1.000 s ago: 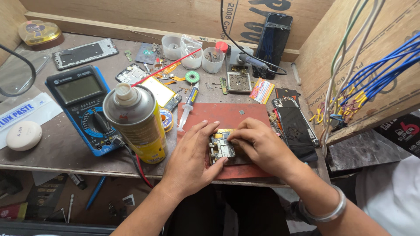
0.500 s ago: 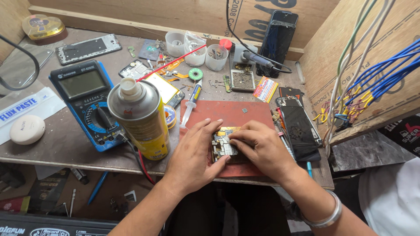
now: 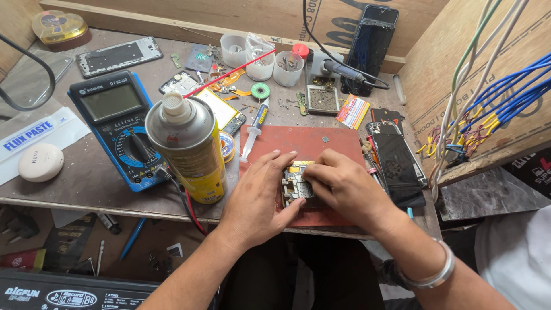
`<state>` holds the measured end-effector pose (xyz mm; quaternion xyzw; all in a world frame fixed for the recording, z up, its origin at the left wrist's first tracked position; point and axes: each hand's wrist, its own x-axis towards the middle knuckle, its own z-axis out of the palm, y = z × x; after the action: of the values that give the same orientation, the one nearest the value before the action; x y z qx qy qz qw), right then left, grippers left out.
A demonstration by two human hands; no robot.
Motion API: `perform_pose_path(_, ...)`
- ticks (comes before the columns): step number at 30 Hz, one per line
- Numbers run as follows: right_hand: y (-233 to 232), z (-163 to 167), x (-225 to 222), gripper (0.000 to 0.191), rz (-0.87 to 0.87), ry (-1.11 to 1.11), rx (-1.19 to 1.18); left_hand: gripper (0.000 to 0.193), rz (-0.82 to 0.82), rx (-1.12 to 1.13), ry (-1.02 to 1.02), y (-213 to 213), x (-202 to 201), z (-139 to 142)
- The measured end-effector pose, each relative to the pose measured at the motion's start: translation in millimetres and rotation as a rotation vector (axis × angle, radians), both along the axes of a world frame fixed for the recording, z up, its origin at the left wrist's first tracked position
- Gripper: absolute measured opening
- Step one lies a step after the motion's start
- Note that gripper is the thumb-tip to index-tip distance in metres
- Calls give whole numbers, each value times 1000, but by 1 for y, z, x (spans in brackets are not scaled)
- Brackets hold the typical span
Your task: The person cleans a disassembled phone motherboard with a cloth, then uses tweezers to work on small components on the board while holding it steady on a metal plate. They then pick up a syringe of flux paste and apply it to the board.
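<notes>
Head view, only one cam. Both hands sit low in the middle, on a red mat [image 3: 310, 143] that lies on the worktop [image 3: 86, 189].

The left hand [image 3: 258, 195] lies flat w/ fingers spread a bit. Its fingertips touch the left edge of a small circuit board [image 3: 295, 186]. The thumb pushes on the board's bottom corner. So its grip is loose: it pins the board down, not wrapped round it.

The right hand [image 3: 347, 186] is curled over the board's right side. Its fingers bend in and press on the top of the board. Can't tell if it pinches a tiny tool, the fingers hide that. A silver bangle [image 3: 430, 275] is on that wrist.

The board sits on the mat, near the mat's front edge, right btwn the 2 hands.

At 9 o'clock from the hands, just beside the left hand, stands a yellow spray can [image 3: 186, 149]. Past it, still at 9, lies a blue meter [image 3: 117, 126], w/ a red wire and a black wire by the can. A white round case [image 3: 40, 162] is far off at 9.

At 12 o'clock a small syringe [image 3: 255, 129] lies on the mat's top left corner. Farther at 12 are clear cups [image 3: 261, 57] and a green tape roll [image 3: 260, 90].

At 3 o'clock, near the right hand, lies a black phone part [image 3: 399, 163]. Blue wires [image 3: 505, 97] hang at 2 o'clock.
</notes>
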<state>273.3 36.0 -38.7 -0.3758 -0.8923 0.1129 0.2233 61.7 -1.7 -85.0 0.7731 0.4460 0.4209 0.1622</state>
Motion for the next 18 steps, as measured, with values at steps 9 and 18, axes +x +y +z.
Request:
perform_pose_path(9, -1, -3, 1, 16, 19, 56, 5, 77, 3, 22, 1, 0, 0, 0)
perform_pose_path(18, 2, -4, 0, 15, -58, 119, -67, 77, 4, 27, 7, 0, 0, 1)
